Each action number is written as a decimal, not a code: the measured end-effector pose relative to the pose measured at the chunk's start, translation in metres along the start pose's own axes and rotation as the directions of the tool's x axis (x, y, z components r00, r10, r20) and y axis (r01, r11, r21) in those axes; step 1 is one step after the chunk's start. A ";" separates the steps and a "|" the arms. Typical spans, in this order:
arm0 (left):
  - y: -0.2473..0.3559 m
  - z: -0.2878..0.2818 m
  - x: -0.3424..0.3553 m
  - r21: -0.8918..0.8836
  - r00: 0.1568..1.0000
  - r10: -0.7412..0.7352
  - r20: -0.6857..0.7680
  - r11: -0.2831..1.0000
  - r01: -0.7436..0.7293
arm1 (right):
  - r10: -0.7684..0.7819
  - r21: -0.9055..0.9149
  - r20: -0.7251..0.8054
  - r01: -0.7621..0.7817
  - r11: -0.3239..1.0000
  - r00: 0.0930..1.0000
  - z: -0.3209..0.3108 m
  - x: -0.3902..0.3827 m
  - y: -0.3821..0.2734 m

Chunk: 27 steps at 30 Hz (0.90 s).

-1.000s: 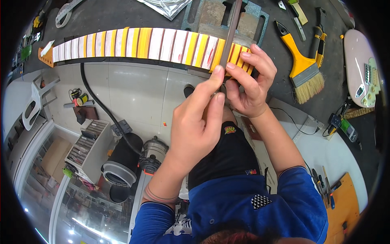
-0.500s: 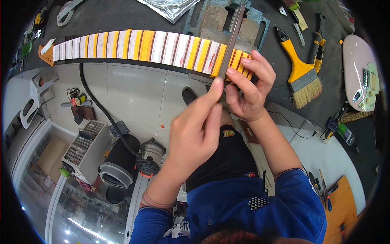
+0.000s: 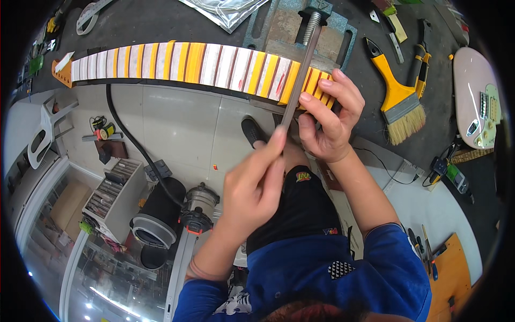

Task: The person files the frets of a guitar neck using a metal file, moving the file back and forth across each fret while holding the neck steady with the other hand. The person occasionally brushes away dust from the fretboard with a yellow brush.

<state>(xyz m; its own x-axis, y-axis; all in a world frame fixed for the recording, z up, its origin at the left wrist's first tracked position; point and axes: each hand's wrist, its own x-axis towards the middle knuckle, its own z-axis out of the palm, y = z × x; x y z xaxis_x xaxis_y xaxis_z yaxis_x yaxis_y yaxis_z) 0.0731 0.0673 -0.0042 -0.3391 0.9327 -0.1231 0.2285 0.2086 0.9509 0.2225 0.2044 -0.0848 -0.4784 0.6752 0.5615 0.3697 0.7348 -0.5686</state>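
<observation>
A guitar neck [image 3: 212,64] runs across the top of the view, its fingerboard covered with white and yellow tape strips between dark fret lines. My left hand [image 3: 251,188] is closed round the near end of a long, narrow metal file [image 3: 301,80]. The file lies across the neck near its right end, pointing away from me. My right hand [image 3: 335,115] grips that right end, fingers on top and thumb at the near edge. Its index fingertip lies against the file or right beside it; I cannot tell which.
Beyond the neck's right end stands a blue-grey vise [image 3: 343,45] on the dark bench. To its right lie a yellow-handled brush [image 3: 399,99], a hammer-like tool [image 3: 421,59] and a pale guitar body [image 3: 472,91]. A black hose [image 3: 126,134] hangs below the neck at left.
My left hand has drawn the file back toward my body, down and slightly left, so its far tip now shows over the vise. My right hand and the neck stay nearly put.
</observation>
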 end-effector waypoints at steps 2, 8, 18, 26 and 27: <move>-0.005 -0.014 -0.048 0.079 0.996 -0.073 0.049 0.995 0.069 | 0.001 -0.001 0.004 -0.001 1.000 1.000 0.000 0.000 0.000; 0.012 -0.003 -0.003 0.055 0.999 -0.036 0.011 0.998 0.036 | -0.007 0.000 0.014 0.007 1.000 1.000 0.002 0.001 -0.002; -0.033 -0.015 -0.071 0.061 0.998 0.066 0.019 0.996 -0.067 | -0.020 0.004 -0.006 0.020 1.000 1.000 0.001 -0.002 0.002; -0.013 0.014 0.025 -0.143 0.998 0.048 -0.050 0.988 -0.055 | -0.056 0.025 -0.032 0.057 0.998 0.998 0.002 0.001 0.006; -0.020 0.012 0.009 -0.121 0.997 0.060 -0.051 0.990 -0.066 | -0.051 0.018 -0.017 0.052 0.999 0.999 0.001 -0.001 0.006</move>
<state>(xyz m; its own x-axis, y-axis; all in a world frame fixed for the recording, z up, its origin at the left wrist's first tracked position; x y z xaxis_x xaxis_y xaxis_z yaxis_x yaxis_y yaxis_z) 0.0769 0.0750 -0.0279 -0.3711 0.9272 -0.0507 0.1388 0.1093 0.9843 0.2250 0.2081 -0.0896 -0.4831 0.6376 0.6001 0.3303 0.7675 -0.5494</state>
